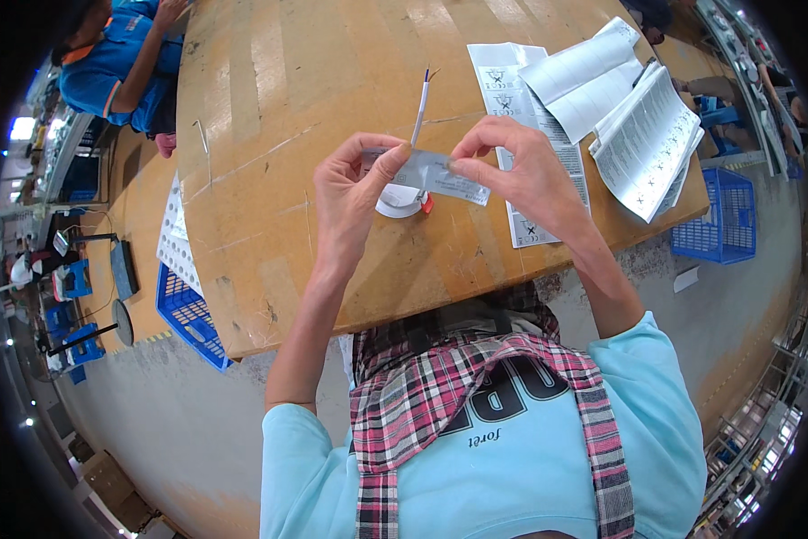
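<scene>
Between my two hands stretches a silvery printed label [449, 178]. My left hand [350, 189] is closed, pinching the label's left end between thumb and fingers. The right end is in the thumb and fingertips of my right hand [530, 175], also closed. A white cable [420, 115] with thin bare wires at its tip rises behind the label, close to my left thumb; whether the label touches it I cannot tell. Below the label sits a white round part [397, 208], partly covered, with a small red piece [427, 206] at its right side.
Printed label sheets [548, 220] lie to the right on the brown table [269, 207], and a stack of curled sheets [647, 144] rests beyond them. Blue crates [714, 220] stand at both sides of the table. Another person in a blue shirt [107, 76] is at the far left.
</scene>
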The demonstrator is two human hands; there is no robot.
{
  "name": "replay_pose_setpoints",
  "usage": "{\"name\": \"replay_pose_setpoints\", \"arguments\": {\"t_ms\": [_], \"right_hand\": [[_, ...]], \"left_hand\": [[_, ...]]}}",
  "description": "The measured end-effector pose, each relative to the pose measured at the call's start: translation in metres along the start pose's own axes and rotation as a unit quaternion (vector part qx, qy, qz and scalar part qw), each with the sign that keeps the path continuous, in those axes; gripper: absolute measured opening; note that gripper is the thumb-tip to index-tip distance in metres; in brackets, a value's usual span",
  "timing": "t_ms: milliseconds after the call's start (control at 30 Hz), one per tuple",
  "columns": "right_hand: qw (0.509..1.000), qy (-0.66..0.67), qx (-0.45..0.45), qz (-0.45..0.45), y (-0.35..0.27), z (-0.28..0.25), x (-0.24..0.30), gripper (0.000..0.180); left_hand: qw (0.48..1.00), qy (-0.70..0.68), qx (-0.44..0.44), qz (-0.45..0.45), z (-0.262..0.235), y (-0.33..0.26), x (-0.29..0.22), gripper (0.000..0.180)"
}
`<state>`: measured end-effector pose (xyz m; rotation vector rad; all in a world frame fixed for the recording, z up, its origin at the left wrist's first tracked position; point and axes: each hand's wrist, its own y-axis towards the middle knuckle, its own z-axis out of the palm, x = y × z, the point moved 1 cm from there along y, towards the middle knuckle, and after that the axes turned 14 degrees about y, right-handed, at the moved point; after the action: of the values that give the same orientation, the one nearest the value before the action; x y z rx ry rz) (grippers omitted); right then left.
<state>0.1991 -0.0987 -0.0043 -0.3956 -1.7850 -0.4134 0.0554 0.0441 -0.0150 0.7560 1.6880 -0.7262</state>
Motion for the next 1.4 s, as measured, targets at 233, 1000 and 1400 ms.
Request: {"name": "replay_pose_setpoints", "arguments": {"t_ms": [233, 1000, 1400], "right_hand": [[0.996, 0.07, -0.048, 0.027, 0.013, -0.001, -0.009, 0.019], [0.99, 0.005, -0.136, -0.038, 0.031, 0.004, -0.021, 0.021], [0.99, -0.011, -0.14, -0.028, 0.027, 0.005, -0.023, 0.022]], "left_hand": [[1.0, 0.017, 0.009, 0.005, -0.004, 0.026, 0.003, 0.026], [1.0, -0.008, 0.026, -0.004, -0.011, 0.075, 0.022, 0.018], [1.0, -0.013, 0.02, -0.004, -0.007, 0.077, 0.027, 0.018]]}}
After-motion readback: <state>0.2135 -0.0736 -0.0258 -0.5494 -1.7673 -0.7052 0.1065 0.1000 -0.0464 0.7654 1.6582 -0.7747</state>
